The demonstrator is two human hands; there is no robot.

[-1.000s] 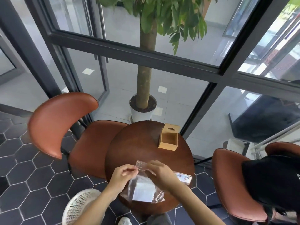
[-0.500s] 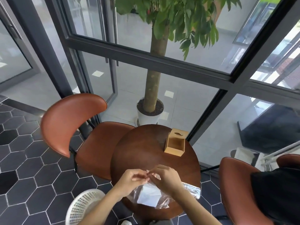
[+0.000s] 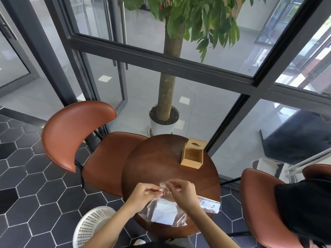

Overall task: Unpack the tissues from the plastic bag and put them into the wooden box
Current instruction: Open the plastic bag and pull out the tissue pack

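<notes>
A clear plastic bag [image 3: 179, 221] lies at the near edge of the round dark wooden table [image 3: 161, 163], with a white stack of tissues [image 3: 163, 213] inside it. My left hand [image 3: 143, 193] and my right hand [image 3: 182, 192] both pinch the bag's top edge, fingertips close together. An open light wooden box [image 3: 192, 159] stands at the table's far right, its lid [image 3: 196, 144] leaning upright behind it. The box looks empty.
A second shiny plastic pack [image 3: 209, 204] lies to the right of the bag. Brown leather chairs stand at the left [image 3: 75, 133] and right [image 3: 259, 203]. A white perforated basket [image 3: 91, 224] sits on the floor near left. A potted tree [image 3: 163, 120] stands behind the table by the window.
My hands have drawn closer together at the bag's top edge. The view has shifted so the table and chairs sit further right in the frame.
</notes>
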